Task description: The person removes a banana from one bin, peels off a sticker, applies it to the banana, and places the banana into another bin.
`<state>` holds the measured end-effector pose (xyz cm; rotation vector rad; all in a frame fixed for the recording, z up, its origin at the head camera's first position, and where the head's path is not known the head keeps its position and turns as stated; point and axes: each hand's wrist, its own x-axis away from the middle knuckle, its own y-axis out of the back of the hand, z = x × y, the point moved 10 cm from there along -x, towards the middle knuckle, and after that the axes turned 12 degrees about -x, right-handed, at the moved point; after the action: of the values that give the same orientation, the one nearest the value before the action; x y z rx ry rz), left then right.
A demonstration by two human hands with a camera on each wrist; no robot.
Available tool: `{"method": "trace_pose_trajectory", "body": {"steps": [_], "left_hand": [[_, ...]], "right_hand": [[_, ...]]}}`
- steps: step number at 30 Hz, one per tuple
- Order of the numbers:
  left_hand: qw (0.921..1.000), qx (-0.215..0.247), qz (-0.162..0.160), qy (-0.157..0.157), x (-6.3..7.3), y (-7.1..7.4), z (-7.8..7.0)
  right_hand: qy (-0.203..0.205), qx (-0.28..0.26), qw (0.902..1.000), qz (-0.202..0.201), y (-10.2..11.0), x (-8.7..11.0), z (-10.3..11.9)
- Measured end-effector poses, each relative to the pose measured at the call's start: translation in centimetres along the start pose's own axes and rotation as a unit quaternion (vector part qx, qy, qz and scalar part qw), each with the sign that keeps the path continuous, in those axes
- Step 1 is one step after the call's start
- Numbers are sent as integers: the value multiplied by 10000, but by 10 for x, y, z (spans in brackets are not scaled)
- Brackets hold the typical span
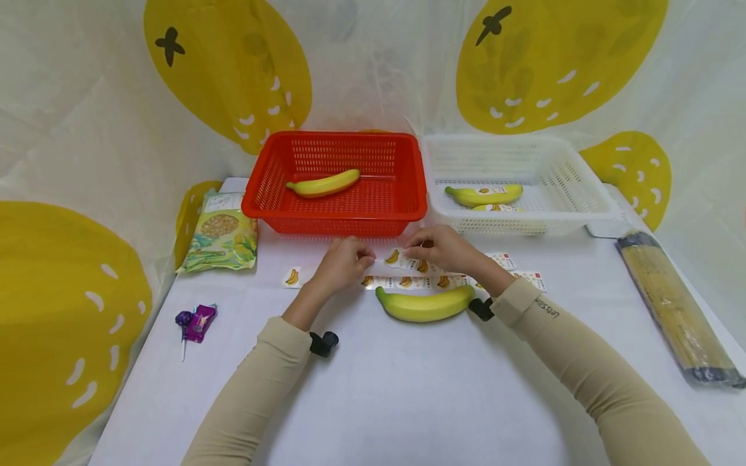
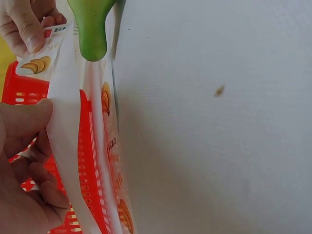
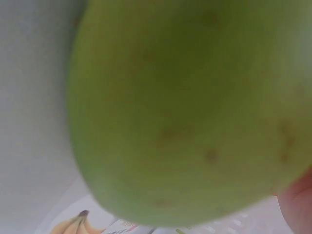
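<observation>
My left hand (image 1: 348, 262) pinches the white backing of a sticker strip (image 2: 66, 112) between thumb and fingers. Just to its right, my right hand (image 1: 445, 249) pinches a banana-printed sticker (image 2: 36, 65) by its edge, and the sticker meets the backing in the left wrist view. A second sticker strip (image 1: 405, 283) lies flat on the table below both hands. In front of it rests a yellow banana (image 1: 428, 305) with a green stem. Its blurred green end (image 3: 185, 112) fills most of the right wrist view, hiding nearly all of the right hand.
A red basket (image 1: 335, 225) holding one banana stands at the back. Beside it, a white basket (image 1: 524, 226) contains bananas with stickers. At left lie a green snack bag (image 1: 218, 236), a lollipop (image 1: 184, 318) and a purple candy (image 1: 201, 322). A wrapped noodle pack (image 1: 676, 304) lies at right.
</observation>
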<state>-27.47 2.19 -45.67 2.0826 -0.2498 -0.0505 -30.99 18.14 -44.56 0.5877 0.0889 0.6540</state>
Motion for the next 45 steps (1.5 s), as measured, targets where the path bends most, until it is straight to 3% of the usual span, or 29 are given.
{"method": "trace_pose_trajectory", "body": {"steps": [13,22,34,39,45], "left_hand": [[9984,-555,-65,36,-2,10,3],[9961,-880,1,32,-5,4,15],[9963,-852,-35,-51,-4,5,12],[9984,-510,-231,-38,-4,12,3],[9980,142,-346,-513,0,22,-33]], "right_hand": [[-121,-218,9995,-208,16,8,-9],[-321,-137,9987,-370,27,18,-17],[-544,-201,9974,-421,30,24,-23],[-578,-194,9971,-446,31,27,-22],[-488,-369,9973,-395,30,30,-12]]}}
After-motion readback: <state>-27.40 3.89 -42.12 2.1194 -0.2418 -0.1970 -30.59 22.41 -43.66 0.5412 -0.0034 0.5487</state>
